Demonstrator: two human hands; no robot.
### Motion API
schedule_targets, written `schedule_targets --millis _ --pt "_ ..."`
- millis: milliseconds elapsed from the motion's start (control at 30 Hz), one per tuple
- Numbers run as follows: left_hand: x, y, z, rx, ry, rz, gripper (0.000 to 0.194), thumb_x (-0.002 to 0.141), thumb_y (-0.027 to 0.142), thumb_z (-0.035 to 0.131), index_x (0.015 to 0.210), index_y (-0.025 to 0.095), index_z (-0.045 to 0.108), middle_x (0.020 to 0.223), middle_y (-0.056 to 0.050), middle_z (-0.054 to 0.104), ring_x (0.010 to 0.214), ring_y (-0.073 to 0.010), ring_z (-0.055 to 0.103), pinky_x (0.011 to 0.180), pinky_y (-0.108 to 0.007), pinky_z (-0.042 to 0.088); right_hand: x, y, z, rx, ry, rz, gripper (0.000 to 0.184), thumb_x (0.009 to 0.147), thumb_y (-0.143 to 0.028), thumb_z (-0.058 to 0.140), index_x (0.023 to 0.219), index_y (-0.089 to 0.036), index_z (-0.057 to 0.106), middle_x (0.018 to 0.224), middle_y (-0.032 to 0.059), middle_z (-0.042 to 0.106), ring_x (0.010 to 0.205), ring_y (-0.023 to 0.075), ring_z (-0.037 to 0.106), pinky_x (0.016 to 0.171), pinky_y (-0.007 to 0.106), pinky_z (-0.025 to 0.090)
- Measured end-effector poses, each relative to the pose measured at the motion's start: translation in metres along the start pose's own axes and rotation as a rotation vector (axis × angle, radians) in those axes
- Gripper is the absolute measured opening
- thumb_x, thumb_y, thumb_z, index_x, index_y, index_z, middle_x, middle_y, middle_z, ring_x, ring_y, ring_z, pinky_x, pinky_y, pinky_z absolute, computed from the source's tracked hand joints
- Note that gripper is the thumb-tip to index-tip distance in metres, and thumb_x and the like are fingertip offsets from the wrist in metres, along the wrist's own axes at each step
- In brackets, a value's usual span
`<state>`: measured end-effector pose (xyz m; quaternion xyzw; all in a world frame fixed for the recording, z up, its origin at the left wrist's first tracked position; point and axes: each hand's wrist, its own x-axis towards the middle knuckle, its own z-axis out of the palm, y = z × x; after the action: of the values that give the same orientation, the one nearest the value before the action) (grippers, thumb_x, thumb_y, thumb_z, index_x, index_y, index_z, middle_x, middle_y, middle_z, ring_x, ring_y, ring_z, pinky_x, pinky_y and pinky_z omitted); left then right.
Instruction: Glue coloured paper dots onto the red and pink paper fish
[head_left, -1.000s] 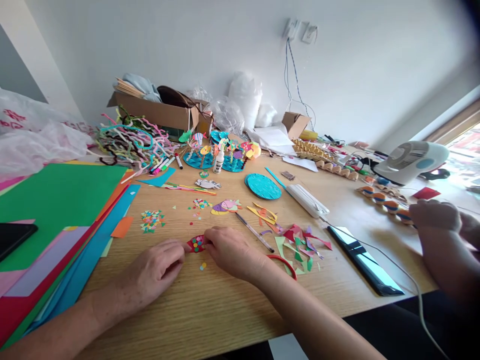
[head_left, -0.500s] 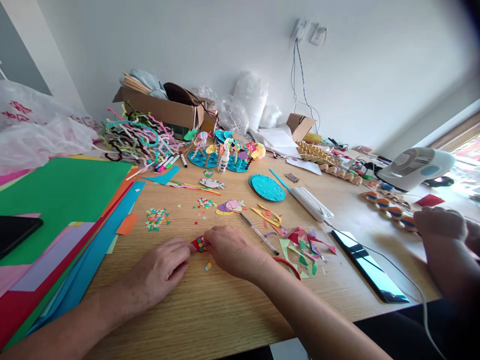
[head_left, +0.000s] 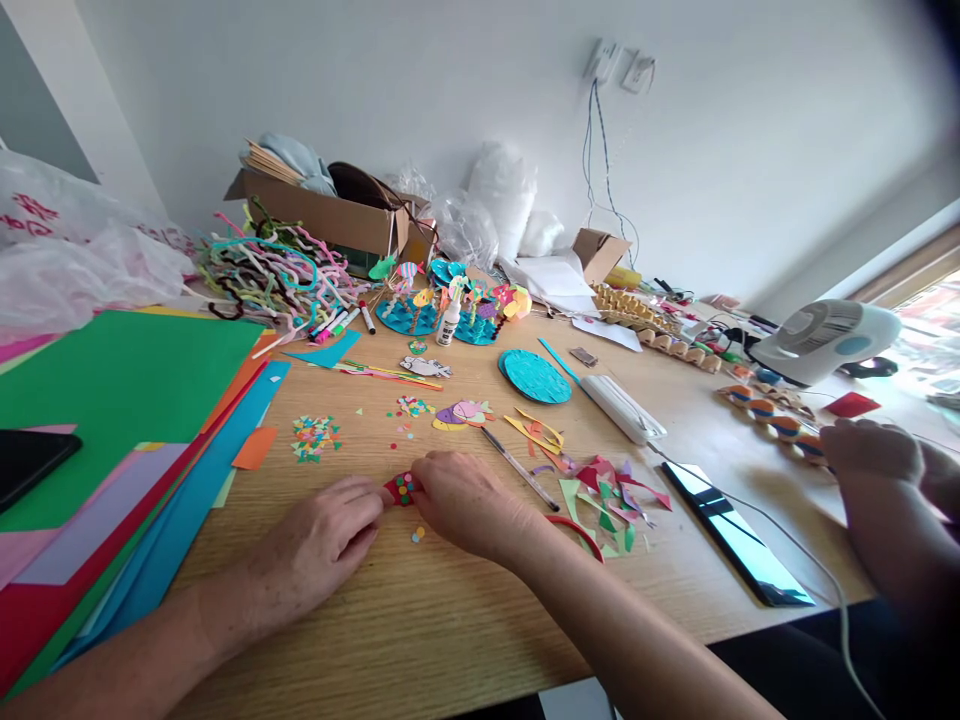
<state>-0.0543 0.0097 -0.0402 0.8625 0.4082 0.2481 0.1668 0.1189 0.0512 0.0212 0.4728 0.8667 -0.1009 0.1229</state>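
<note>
both hands pinched on a small red paper piece

left hand (head_left: pixel 322 545) and right hand (head_left: pixel 465 500) rest on the wooden tabletop (head_left: pixel 420 620), fingertips meeting from either side on a small red paper cutout dotted with coloured circles (head_left: pixel 400 489). cutout lies flat on the tabletop between the two hands, partly hidden by the fingers. both hands closed on its edges in a pinch grip.

just below the cutout, near the right hand: a few loose paper dots (head_left: pixel 417 535). past the right hand, away from the body: a slim grey pen (head_left: pixel 519 468) lying diagonally, then a pile of red, green and yellow paper scraps (head_left: pixel 604 490). a red plastic ring handle (head_left: pixel 577 530) sits just beside the right wrist. ahead of the hands: a purple and pink paper fish (head_left: pixel 461 413) and a heap of multicoloured confetti (head_left: pixel 313 438). further ahead, a round teal textured disc (head_left: pixel 535 376).

outboard of the left hand: a stack of large coloured paper sheets, green on top (head_left: pixel 112 400), with a black phone (head_left: pixel 30 460) lying on it.

far side of the right hand: a black tablet with a glossy screen (head_left: pixel 735 530), and another person's hand (head_left: pixel 874 450) at the tabletop's edge.
</note>
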Motion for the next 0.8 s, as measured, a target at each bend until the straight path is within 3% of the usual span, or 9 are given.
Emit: schedule_targets --millis 800 --pt "-0.0003 -0.0006 0.0009 -0.026 -0.003 -0.008 0.021 0.082 0.008 0.033 0.072 0.021 0.045 0.082 -0.003 0.058 0.084 -0.0186 0.058 0.073 -0.030 0.048 0.0006 -0.0001 0.0009 0.001 0.025 -0.001 0.026 0.085 -0.023 0.042 0.091 -0.015 0.066 0.093 0.0114 0.069 0.083 0.0239 0.065 0.063 0.029 0.044"
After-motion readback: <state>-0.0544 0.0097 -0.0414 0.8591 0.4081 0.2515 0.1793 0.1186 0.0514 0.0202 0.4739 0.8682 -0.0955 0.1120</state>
